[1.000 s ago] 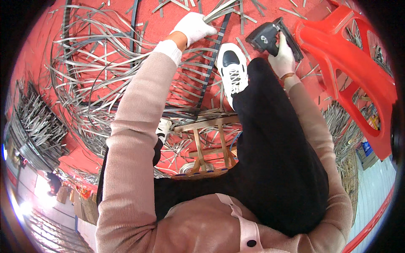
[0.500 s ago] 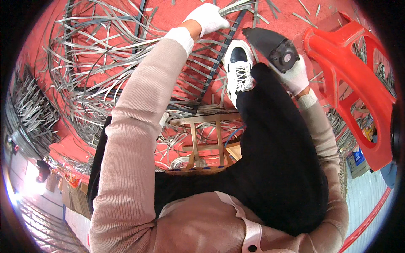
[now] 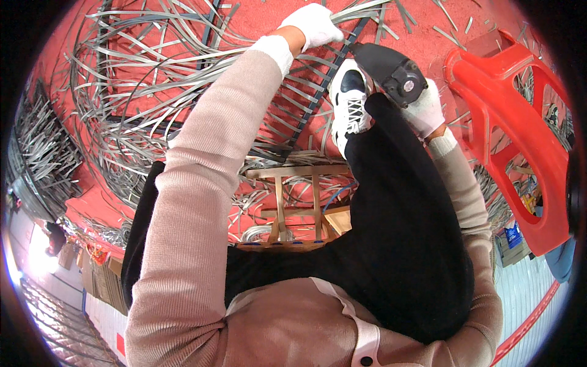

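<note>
My left hand [image 3: 313, 26], in a white glove, is closed at the far end of a dark frame bar [image 3: 313, 101]. Its fingers appear to pinch a grey flat strip [image 3: 361, 11], with loose ends fanning out past them. In my right hand [image 3: 428, 112], also gloved, is a dark handheld power tool [image 3: 394, 73] with a tapered nose, possibly a staple gun. That nose points left and meets or overlaps the bar close to my left fingertips; contact is unclear. Several grey strips [image 3: 299, 92] wrap the bar at intervals. The right fingers are partly hidden behind the tool.
Long loose strips [image 3: 140, 92] tangle over the red floor [image 3: 428, 15] at left. A red plastic stool [image 3: 507, 122] lies on its side at right. My white shoe [image 3: 351, 104] is beside the bar. A wooden seat frame [image 3: 296, 172] shows between my legs.
The tool's nose has come leftward to the frame bar beside my left hand, and the tool has turned a little. My left hand keeps its place at the bar; the whole view has shifted slightly.
</note>
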